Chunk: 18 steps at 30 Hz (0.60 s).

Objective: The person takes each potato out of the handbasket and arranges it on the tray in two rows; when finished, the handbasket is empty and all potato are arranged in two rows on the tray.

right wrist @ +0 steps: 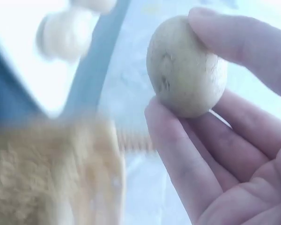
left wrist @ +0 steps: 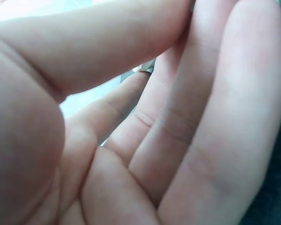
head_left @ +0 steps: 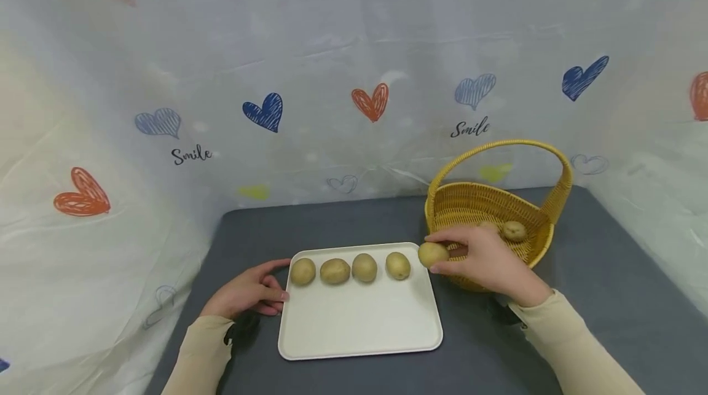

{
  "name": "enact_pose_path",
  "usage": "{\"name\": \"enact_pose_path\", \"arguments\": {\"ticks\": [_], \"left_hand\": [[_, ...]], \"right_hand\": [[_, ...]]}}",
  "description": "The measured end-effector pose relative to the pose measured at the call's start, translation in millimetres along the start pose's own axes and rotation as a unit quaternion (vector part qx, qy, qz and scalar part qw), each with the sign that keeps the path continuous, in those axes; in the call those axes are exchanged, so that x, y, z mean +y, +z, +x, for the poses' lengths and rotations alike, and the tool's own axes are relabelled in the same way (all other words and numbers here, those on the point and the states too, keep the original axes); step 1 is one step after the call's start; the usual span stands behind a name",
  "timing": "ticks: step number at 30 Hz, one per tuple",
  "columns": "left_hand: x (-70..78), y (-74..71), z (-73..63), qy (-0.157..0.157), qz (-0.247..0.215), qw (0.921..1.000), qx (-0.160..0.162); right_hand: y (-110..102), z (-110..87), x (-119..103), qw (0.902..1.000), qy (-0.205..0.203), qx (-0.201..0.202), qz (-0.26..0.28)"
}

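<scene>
In the head view my right hand pinches a potato between thumb and fingers, over the far right corner of the white tray. The right wrist view shows that potato close up, with small dark eyes on its skin. Several potatoes lie in a row along the tray's far edge, from a round potato at the left to another potato near the right. My left hand touches the tray's left edge, index finger stretched to the far corner and thumb at the rim.
A yellow wicker basket with a tall handle stands behind my right hand, which partly hides it. Inside lies a potato, with another partly covered. A dark grey cloth covers the table; a heart-printed curtain hangs behind.
</scene>
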<state>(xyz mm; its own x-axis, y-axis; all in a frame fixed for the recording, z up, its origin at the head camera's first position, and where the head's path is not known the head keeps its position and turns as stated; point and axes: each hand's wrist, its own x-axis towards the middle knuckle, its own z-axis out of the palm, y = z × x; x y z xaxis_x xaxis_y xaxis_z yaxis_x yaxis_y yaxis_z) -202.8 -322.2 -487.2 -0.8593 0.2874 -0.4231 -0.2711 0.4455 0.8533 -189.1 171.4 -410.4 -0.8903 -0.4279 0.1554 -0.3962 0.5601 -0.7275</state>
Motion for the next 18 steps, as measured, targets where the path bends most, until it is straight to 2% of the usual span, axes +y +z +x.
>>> {"name": "enact_pose_path", "arguments": {"ticks": [3,7,10,18], "left_hand": [[2.0,-2.8,-1.6,-0.003,-0.002,1.0000,0.001],[2.2,-2.6,0.1,-0.002,-0.009,0.9999,-0.004],[2.0,-2.7,0.2,-0.001,-0.013,0.9999,-0.004],[0.7,-3.4,0.4,0.001,-0.017,0.9999,-0.003]], "right_hand": [[26.6,7.0,-7.7,0.9995,0.006,-0.008,0.030],[66.2,20.6,-17.5,0.9988,0.012,-0.023,0.042],[94.2,33.6,-25.9,0.9983,-0.008,-0.029,0.050],[159.2,60.2,-56.8,0.9982,-0.054,-0.028,0.003]]}}
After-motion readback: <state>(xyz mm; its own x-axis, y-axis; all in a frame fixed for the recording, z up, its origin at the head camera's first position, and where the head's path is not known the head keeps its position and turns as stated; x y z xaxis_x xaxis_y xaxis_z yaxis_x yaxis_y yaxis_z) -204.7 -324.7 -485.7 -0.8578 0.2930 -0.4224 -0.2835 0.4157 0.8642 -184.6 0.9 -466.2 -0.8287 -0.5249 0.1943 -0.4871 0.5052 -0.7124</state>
